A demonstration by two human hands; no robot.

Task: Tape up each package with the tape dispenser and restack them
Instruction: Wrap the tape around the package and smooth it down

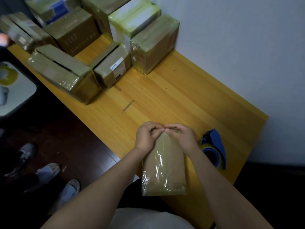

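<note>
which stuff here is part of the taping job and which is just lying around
Job: flat brown tape-wrapped cardboard package, pinched at its far end by left hand and right hand; blue tape dispenser; brown taped cardboard boxes on the wooden table.
Lying about: pale slippers and dark shoe.

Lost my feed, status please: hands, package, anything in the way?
Left hand and right hand both pinch package at its far end. Tape dispenser idle, right of it. Nothing blocking.
</note>
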